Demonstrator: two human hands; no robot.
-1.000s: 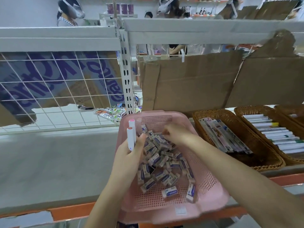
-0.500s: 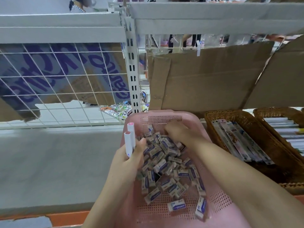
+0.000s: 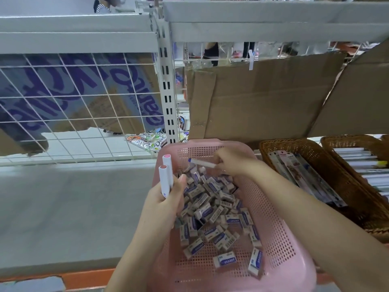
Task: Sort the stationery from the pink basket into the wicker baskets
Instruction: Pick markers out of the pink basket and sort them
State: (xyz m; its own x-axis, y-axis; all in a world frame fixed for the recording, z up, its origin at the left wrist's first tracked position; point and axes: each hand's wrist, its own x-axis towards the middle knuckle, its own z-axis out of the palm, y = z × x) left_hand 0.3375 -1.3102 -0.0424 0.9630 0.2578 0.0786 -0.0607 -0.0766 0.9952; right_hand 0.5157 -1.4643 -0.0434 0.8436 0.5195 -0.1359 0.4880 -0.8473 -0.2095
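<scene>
— Moved: right hand [image 3: 228, 163] has lifted a blue-tipped marker [image 3: 203, 163] clear of the erasers [image 3: 212, 209].
— Left hand [image 3: 166, 199]?
— Grips two pink markers [image 3: 166, 175] over the pink basket [image 3: 280, 239]. Step: gathering markers. Next: carry to a wicker basket [image 3: 328, 178].

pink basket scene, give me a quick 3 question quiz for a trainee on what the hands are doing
1. True or false: the left hand holds two white markers upright over the pink basket.
2. What does the right hand pinch?
A. an eraser
B. a white marker with a blue tip
C. a packaged pen
3. Fill in: the loose pile in the pink basket is mostly boxed ____.

Key
1. True; both have pink caps.
2. B; the blue-tipped marker lies nearly level above the pile.
3. erasers; the wicker basket to the right holds packaged pens.
</scene>
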